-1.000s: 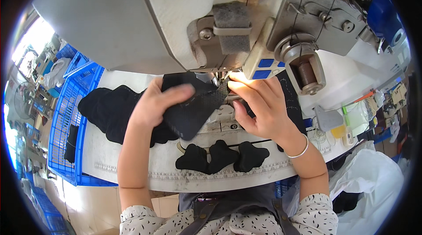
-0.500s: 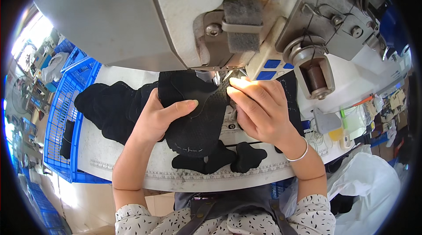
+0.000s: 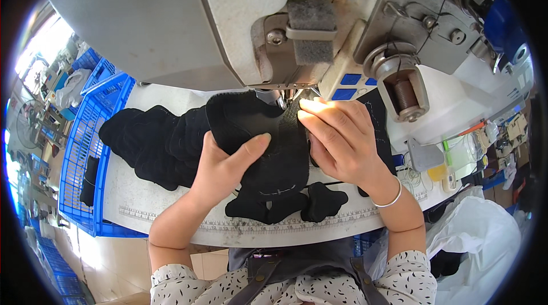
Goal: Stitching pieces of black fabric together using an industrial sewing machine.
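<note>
A black, matte, mesh-textured fabric piece (image 3: 281,159) with a rounded lower edge lies at the shiny metal presser foot (image 3: 282,100). The left hand (image 3: 225,167) grips its left side, thumb extended on top. The right hand (image 3: 343,140) has bent fingers, tips touching the right edge; pinch cannot be determined.
</note>
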Available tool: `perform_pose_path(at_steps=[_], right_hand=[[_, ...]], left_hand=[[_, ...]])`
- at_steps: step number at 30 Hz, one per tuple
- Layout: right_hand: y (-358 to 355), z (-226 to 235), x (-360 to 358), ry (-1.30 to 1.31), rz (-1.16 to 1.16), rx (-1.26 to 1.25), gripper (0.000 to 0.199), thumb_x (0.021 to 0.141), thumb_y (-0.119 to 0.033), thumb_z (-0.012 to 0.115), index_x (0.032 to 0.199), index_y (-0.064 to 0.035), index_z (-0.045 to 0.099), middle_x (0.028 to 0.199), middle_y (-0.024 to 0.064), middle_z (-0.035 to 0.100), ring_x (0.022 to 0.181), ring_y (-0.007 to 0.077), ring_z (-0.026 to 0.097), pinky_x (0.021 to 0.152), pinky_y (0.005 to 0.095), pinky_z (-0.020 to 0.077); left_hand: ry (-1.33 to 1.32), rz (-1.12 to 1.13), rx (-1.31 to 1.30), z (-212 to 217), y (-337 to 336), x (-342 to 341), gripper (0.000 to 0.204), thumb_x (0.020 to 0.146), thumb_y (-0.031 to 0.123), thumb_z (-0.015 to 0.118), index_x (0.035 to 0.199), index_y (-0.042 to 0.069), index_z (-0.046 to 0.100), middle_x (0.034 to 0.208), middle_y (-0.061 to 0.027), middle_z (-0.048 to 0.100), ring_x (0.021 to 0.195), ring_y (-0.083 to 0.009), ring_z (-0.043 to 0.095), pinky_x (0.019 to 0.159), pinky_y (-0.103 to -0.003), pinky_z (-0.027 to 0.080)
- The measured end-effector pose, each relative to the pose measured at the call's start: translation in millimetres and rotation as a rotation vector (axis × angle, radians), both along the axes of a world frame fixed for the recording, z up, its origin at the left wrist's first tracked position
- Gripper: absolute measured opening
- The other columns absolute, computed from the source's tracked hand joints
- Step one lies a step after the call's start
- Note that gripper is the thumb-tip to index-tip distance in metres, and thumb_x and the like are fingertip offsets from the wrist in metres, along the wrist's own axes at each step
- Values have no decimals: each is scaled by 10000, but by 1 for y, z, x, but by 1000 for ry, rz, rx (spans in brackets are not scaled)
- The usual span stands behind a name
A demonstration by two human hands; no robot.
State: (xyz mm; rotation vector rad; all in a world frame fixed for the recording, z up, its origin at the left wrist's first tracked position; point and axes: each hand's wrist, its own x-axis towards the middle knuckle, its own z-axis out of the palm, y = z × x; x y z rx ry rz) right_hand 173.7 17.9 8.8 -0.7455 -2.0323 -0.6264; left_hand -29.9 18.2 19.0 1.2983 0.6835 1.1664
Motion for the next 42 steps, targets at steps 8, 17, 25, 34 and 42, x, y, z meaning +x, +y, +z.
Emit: perform_pose_path(at_steps=[8,17,25,34,42], right_hand=[[0,7,7,-21,43,-14,324,620,27,588,942,0,616,961,100,618,834,243,574,679,331,419],[-17,24,11,359,137,-449,113,750,-7,602,855,0,562,689,84,518,585,213,534,542,293,434],[-22,26,10,355,287,-797,261,752,66,552,974,-30,652,627,31,490,557,125,447,520,241,364],[-21,22,11,282,290,-724,308,704,103,542,955,-28,662,604,29,460,550,127,438,510,254,351],[-25,27,5,298,281,-729,254,741,86,529,929,-24,658,597,27,453,527,118,432,496,246,338]], left_hand=[[-45,58,146,-14,-6,11,125,841,27,594,959,-16,595,855,-4,622,740,-50,537,663,-207,459],[-29,181,324,-22,-15,33,114,849,36,592,954,-7,594,838,4,610,723,-51,531,647,-204,451],[-160,38,34,-17,-14,28,147,873,71,552,999,-1,576,886,-24,610,785,-80,566,696,-224,468],[-323,14,-158,-15,-18,30,185,879,119,551,1026,9,565,889,-32,612,750,-86,583,639,-226,493],[-58,16,-167,-11,-18,21,184,837,151,625,978,42,577,801,4,594,593,-41,551,390,-172,432]])
